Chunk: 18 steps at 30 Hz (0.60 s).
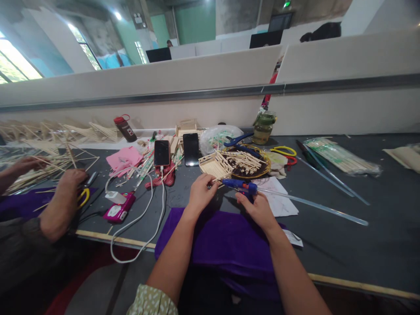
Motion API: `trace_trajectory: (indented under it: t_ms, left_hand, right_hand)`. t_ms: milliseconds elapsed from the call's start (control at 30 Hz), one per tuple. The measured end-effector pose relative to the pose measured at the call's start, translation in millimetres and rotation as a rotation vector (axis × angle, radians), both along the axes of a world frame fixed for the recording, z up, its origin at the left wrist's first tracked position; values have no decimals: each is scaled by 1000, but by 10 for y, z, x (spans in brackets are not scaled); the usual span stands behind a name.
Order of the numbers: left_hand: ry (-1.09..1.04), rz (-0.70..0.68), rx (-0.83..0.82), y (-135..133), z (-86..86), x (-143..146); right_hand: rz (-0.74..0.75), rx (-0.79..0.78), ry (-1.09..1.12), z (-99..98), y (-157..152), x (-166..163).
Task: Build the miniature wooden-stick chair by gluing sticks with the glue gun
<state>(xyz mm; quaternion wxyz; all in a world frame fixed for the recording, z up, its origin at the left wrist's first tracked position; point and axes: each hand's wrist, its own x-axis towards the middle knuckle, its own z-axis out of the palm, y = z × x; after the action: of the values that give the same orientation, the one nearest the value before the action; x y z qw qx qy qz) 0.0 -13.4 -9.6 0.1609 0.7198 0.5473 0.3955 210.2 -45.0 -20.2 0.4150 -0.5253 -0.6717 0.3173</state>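
Observation:
My right hand (259,208) is wrapped round a blue hot glue gun (241,184), with a long clear glue stick (315,206) running out of its back to the right. The gun's nozzle points left, close to my left hand (201,192). Between its thumb and fingers my left hand grips a small stick-built model (215,165) with railed sides, tilted above the table. Just behind the model lies a round dark tray (267,162) with short cut sticks (247,162) on it. A purple cloth (210,240) covers the table edge and lap under my forearms.
Two phones (190,149) stand behind a purple power strip (120,208) with a white cable. Yellow-and-red scissors (287,154), blue pliers (239,140), a glass jar (263,127) and bagged sticks (343,155) lie around. At left, a co-worker's hands (70,181) work among thin sticks.

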Motion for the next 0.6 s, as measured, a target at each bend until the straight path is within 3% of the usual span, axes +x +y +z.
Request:
trace_trajectory:
  t_ms: [600]
  left_hand:
    - [-161, -22, -76, 55, -20, -92]
  right_hand:
    - [-5, 20, -1, 4, 9, 5]
